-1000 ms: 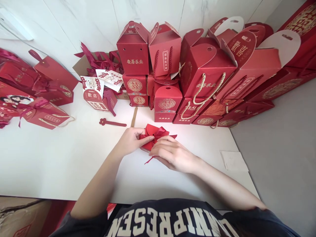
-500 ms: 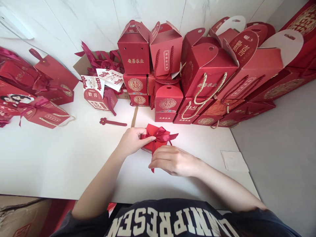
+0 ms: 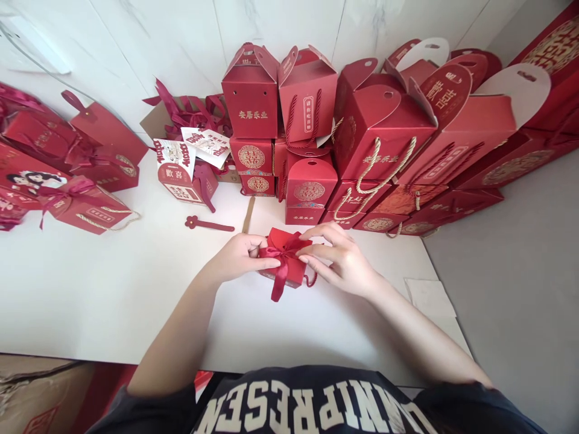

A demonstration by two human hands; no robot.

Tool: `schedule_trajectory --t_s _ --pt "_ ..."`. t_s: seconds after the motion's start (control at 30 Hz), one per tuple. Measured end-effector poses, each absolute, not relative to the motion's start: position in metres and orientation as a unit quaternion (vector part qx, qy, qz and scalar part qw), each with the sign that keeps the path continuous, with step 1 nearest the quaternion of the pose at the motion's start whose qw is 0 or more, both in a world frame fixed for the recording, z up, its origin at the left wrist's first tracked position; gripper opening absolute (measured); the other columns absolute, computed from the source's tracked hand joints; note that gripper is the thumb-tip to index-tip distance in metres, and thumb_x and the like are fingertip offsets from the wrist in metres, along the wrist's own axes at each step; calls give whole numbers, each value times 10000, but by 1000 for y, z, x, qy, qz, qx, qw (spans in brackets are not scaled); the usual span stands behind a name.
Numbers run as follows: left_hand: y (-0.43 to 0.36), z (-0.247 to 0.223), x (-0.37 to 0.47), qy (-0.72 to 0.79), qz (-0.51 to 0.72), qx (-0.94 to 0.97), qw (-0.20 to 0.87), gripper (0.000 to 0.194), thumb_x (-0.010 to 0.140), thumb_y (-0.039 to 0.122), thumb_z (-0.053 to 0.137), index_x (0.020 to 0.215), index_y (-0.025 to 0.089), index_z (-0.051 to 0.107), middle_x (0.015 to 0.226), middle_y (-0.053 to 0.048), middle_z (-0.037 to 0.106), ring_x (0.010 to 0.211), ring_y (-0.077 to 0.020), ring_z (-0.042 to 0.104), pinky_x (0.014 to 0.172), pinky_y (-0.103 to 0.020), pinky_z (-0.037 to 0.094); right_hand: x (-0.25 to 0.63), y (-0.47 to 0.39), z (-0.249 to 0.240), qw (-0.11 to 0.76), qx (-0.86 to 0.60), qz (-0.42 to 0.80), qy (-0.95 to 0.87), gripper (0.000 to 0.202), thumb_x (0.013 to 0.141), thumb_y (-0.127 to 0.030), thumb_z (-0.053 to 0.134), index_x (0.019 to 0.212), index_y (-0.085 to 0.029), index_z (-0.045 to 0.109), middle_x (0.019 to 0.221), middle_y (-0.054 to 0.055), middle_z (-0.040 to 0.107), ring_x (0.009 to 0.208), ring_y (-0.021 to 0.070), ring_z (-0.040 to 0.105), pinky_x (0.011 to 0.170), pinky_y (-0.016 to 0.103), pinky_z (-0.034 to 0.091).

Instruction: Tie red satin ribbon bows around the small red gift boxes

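A small red gift box (image 3: 295, 278) sits on the white table in front of me, with a dark red satin ribbon (image 3: 281, 278) tied in a bow over its top. My left hand (image 3: 242, 258) grips the box's left side, its thumb lying on the ribbon near the knot. At the right, my right hand (image 3: 346, 260) pinches the bow's right loop between thumb and fingers; part of the loop is hidden by them. One ribbon tail hangs down the front of the box. A twisted red cord shows at its right side.
Behind stand stacked red gift boxes (image 3: 312, 193) with rope handles. A flower-ended red strap (image 3: 210, 225) and a tan strip (image 3: 248, 215) lie left of centre. Further left are a small printed box (image 3: 174, 184), a carton of ribbons (image 3: 151, 125) and ribboned boxes (image 3: 85, 211).
My right hand has moved up from the front ribbon tail to the bow's right side. The tail now hangs free. My left hand stays on the box.
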State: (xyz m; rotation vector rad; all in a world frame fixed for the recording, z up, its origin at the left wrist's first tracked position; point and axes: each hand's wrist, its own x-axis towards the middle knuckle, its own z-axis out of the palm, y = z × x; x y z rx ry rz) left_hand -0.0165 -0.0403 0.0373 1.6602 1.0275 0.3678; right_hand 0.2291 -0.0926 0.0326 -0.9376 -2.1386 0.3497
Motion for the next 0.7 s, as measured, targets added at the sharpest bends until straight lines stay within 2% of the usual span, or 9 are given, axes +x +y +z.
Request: schedule_trajectory --t_s 0.1,0.23,0.33,0.43,0.5,0.57,0.63,0.7 --pt "-40 39 -18 418 145 685 579 326 740 396 751 678 144 553 564 63 448 501 -59 415 477 -190 366 231 -87 25 357 -401 122 -835 115 922 -274 580 947 -216 676 1156 98 634 1039 252 577 908 452 470" --pt "-39 36 -18 392 139 662 623 259 755 372 746 799 145 629 640 34 541 567 -85 502 525 -209 425 229 -87 22 359 -456 202 -789 113 941 -298 547 974 -202 597 1129 110 617 1076 249 569 934 441 475" --pt "-36 34 -21 383 137 650 642 252 792 382 708 810 140 642 670 12 578 540 -72 471 485 -195 387 231 -85 21 363 -456 264 -769 219 965 -310 504 1156 -223 566 1229 108 597 1202 252 526 1023 471 430" --pt "-32 33 -24 383 134 653 639 289 824 418 659 766 135 646 610 20 519 482 -54 379 418 -183 285 234 -79 17 354 -438 363 -743 413 977 -360 478 1381 -289 435 1413 94 505 1324 250 452 1072 498 398" --pt "-30 31 -26 374 132 660 638 294 834 424 642 769 138 658 579 33 462 469 -53 336 408 -187 251 235 -75 14 348 -427 443 -707 471 973 -404 480 1426 -319 381 1469 87 458 1346 243 442 1062 488 414" --pt "-29 30 -26 362 132 667 638 280 824 415 652 778 139 667 574 38 434 477 -57 324 419 -194 254 236 -73 11 352 -409 497 -680 393 964 -428 495 1334 -294 489 1458 91 470 1336 240 461 1057 475 416" --pt "-30 29 -26 350 128 676 636 264 791 400 690 766 138 664 590 33 447 499 -63 333 445 -203 272 236 -72 12 358 -395 518 -669 271 946 -430 533 1120 -239 612 1426 100 499 1324 248 476 1065 480 399" --pt "-31 29 -25 347 119 691 623 256 742 380 741 743 140 652 586 40 434 512 -66 328 470 -208 272 237 -73 15 356 -380 523 -675 215 920 -416 584 958 -210 637 1424 102 499 1331 261 468 1075 498 379"
